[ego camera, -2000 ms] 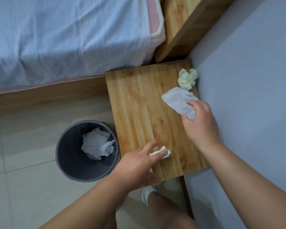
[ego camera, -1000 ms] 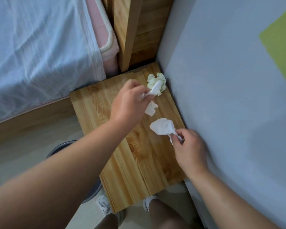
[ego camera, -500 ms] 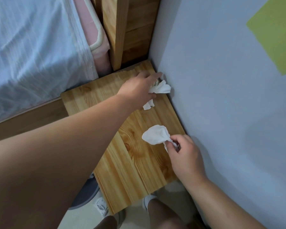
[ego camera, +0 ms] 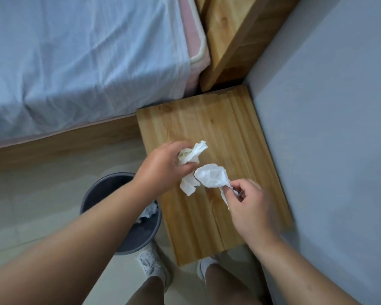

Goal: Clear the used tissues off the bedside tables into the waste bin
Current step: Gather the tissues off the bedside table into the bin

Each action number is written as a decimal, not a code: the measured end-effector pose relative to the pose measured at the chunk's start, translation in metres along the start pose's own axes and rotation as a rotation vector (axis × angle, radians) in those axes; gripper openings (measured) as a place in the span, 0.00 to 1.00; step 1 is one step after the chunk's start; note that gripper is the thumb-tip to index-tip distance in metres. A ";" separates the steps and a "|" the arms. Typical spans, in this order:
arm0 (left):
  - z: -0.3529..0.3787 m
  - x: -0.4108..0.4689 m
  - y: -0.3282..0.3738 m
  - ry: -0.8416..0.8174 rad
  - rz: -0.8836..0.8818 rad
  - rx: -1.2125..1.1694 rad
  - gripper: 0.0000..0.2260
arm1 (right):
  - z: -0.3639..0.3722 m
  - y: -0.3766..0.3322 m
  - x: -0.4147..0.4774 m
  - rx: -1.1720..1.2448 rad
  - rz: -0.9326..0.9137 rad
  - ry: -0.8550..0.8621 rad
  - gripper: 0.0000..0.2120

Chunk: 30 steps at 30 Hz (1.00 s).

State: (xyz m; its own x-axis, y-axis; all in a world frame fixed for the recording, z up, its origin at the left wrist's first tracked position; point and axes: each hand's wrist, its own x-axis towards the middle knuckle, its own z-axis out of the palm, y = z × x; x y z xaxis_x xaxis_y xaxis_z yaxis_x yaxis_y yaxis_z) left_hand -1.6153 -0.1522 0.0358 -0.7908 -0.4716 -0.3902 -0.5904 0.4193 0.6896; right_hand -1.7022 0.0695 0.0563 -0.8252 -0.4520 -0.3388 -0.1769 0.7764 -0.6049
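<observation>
My left hand grips a bunch of crumpled tissues, white and pale green, above the middle of the wooden bedside table. A loose end of that bunch hangs below the hand. My right hand pinches a white tissue by its tail just to the right of the left hand. No tissue lies on the tabletop. The grey waste bin stands on the floor left of the table, under my left forearm, with crumpled tissue inside.
A bed with a pale blue sheet fills the upper left, with its wooden headboard beyond the table. A grey wall runs along the table's right side. My feet in white shoes stand on the tiled floor below.
My left hand has drawn back from the far corner of the table with the green-white tissue added to its bunch. Both hands now sit close together over the table's middle.
</observation>
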 end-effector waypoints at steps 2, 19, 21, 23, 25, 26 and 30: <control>-0.011 -0.037 -0.026 0.036 -0.079 -0.129 0.19 | 0.013 -0.016 -0.007 0.009 -0.034 -0.027 0.07; 0.023 -0.218 -0.225 0.493 -0.865 -1.011 0.04 | 0.205 -0.102 -0.071 -0.020 0.056 -0.517 0.08; 0.027 -0.216 -0.235 0.468 -0.883 -1.026 0.06 | 0.231 -0.097 -0.069 -0.114 0.068 -0.581 0.10; 0.029 -0.212 -0.244 0.398 -0.885 -1.051 0.13 | 0.253 -0.089 -0.066 -0.168 0.078 -0.621 0.17; 0.032 -0.210 -0.254 0.332 -0.899 -1.054 0.24 | 0.268 -0.080 -0.062 -0.236 0.092 -0.643 0.20; 0.034 -0.210 -0.258 0.305 -0.904 -1.030 0.26 | 0.273 -0.075 -0.059 -0.271 0.093 -0.654 0.19; 0.041 -0.212 -0.274 0.416 -0.842 -0.718 0.17 | 0.278 -0.058 -0.044 -0.363 0.104 -0.667 0.17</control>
State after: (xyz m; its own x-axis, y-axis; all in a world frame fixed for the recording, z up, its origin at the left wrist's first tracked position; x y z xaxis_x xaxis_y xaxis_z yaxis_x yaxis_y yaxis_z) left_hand -1.2921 -0.1350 -0.0956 -0.0037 -0.6629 -0.7487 -0.5694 -0.6141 0.5465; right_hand -1.5068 -0.0780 -0.0940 -0.3695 -0.4484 -0.8139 -0.3760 0.8731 -0.3103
